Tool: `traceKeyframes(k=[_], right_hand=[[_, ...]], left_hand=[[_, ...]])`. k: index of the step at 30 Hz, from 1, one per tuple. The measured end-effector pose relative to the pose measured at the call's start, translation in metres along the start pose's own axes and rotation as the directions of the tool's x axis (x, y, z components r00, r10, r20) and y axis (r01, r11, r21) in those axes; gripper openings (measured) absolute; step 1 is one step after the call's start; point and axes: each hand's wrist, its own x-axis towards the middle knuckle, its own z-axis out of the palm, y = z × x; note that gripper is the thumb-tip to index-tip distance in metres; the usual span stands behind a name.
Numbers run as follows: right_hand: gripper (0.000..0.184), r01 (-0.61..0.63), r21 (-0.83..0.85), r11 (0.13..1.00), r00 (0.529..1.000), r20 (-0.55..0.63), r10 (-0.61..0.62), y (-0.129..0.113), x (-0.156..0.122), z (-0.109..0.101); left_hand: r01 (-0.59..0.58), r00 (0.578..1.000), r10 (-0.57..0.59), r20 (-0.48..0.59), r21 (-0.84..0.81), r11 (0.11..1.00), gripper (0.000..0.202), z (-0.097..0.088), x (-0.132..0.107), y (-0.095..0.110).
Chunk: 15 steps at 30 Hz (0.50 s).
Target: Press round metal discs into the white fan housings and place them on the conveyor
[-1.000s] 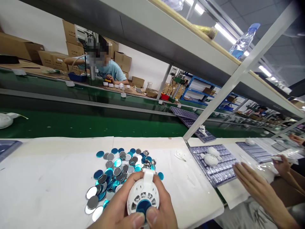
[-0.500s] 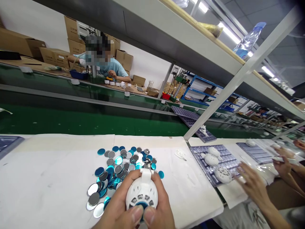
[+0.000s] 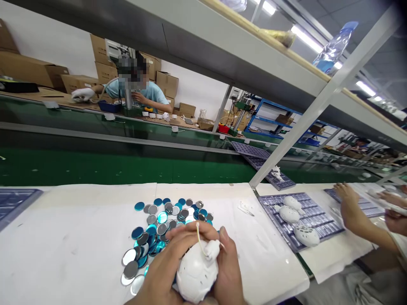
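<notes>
Left of centre along the bottom lies a heap of blue and silver mirrored discs (image 3: 155, 231). The left hand (image 3: 162, 275) and right hand (image 3: 229, 275) hold a white plastic housing (image 3: 197, 275) between them, fingers wrapped closely around it, a steady two-handed cradle. Further right sits a purple tray (image 3: 318, 224).

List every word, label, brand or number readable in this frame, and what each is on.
No text can be read. Any print on the co-worker's light blue T-shirt is too blurred to read. The cardboard boxes and the white plastic housing show no legible marks.
</notes>
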Motion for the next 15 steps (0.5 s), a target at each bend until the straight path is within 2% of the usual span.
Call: traceKeyframes(k=[1,4,6,9,11,15], right_hand=[[0.055,0.000,-0.008,1.000,1.000,-0.011,0.000,0.000,0.002,0.000],[0.054,-0.007,-0.017,1.000,0.995,-0.097,0.005,0.003,0.004,0.002],[0.057,-0.071,0.009,0.997,0.988,-0.135,0.072,0.006,0.003,0.002],[0.058,-0.186,0.084,0.979,0.972,-0.133,0.196,0.008,0.004,0.000],[0.055,-0.211,0.110,0.971,0.961,-0.161,0.227,0.010,0.007,0.000],[0.057,-0.226,0.051,0.973,0.934,-0.271,0.231,0.011,0.012,0.007]], left_hand=[[-0.013,1.000,0.012,0.014,0.009,1.000,0.065,0.002,-0.001,-0.002],[0.041,0.985,-0.033,0.169,-0.047,0.998,0.067,0.000,-0.001,-0.009],[0.035,0.972,-0.036,0.230,0.008,0.999,0.068,-0.003,-0.001,-0.017],[-0.082,0.973,0.036,0.229,0.197,0.977,0.069,-0.004,-0.004,-0.029],[-0.124,0.973,0.063,0.222,0.271,0.955,0.068,-0.001,-0.005,-0.029],[-0.058,0.985,0.009,0.170,0.281,0.958,0.062,0.008,0.000,-0.010]])
